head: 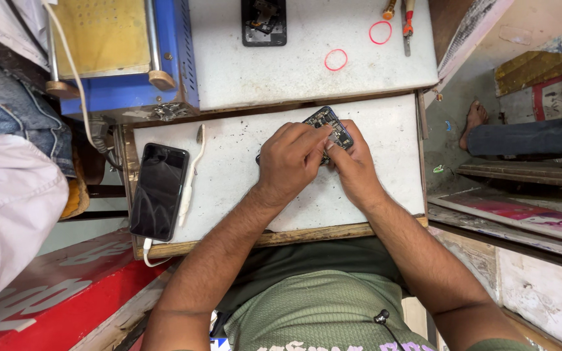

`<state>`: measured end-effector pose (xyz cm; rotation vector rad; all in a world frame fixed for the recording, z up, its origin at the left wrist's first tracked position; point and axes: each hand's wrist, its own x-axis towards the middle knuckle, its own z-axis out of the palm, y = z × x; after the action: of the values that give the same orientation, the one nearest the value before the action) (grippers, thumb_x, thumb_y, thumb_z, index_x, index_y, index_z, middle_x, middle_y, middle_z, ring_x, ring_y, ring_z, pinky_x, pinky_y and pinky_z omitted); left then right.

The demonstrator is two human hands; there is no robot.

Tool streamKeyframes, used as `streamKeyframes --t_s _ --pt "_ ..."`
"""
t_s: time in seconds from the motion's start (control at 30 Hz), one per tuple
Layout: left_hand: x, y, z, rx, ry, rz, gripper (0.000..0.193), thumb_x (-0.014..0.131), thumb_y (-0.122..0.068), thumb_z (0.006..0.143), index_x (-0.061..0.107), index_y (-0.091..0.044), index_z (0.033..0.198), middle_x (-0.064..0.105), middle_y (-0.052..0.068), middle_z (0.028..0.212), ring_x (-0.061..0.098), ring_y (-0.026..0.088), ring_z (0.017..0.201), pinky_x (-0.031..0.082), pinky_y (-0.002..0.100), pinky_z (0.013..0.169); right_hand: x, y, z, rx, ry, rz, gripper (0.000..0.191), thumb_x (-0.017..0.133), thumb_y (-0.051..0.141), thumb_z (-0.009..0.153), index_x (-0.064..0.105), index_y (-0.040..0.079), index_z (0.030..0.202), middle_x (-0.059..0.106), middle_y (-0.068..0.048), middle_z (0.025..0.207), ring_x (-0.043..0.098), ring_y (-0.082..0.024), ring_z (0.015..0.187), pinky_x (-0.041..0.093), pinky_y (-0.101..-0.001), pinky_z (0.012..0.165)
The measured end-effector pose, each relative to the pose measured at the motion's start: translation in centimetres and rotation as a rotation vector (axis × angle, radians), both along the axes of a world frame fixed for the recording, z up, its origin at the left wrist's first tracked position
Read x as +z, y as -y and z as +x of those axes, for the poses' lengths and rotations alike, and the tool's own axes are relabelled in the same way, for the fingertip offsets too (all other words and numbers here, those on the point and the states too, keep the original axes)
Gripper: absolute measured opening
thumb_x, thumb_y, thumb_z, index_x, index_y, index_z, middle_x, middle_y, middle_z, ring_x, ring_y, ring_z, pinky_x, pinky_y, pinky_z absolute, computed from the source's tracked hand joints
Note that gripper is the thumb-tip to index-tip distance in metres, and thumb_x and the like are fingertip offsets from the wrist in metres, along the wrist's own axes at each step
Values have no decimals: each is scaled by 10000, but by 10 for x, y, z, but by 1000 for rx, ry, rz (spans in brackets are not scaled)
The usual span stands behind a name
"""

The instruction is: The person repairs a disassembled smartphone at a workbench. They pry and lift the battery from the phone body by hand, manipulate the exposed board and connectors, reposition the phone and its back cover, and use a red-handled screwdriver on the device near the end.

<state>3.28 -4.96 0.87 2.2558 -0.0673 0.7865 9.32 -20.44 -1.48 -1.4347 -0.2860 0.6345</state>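
An opened phone (pixel 330 123) with its dark circuit board showing lies on the white lower board (pixel 242 175). My left hand (pixel 291 162) covers its left part, fingers curled onto it. My right hand (pixel 354 162) holds its right edge, with the thumb pressed on the board. Whether a small tool is between my fingers is hidden.
A black phone (pixel 159 191) with a white cable (pixel 190 175) lies at the board's left. On the upper shelf sit a blue machine (pixel 125 58), another opened phone (pixel 264 22), two red rubber rings (pixel 335 60) and screwdrivers (pixel 408 23). Another person's bare foot (pixel 473 120) is at the right.
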Motion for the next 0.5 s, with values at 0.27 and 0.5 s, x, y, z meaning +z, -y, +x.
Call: streamKeyframes --t_s 0.27,0.5 --pt "-2 -2 1 -23 -1 -26 213 748 -61 934 741 -75 1147 709 45 921 692 191 852 593 320 725 1 -1 0 0 -1 24 223 554 174 1042 525 74 1239 607 4 946 545 -59 811 469 -239 673" --pt "-6 -2 1 -26 -2 -5 208 750 -62 941 741 -73 1149 711 43 921 693 180 847 593 308 713 1 -1 0 17 15 -20 199 527 158 1044 520 86 1230 598 3 912 550 -61 782 474 -240 644"
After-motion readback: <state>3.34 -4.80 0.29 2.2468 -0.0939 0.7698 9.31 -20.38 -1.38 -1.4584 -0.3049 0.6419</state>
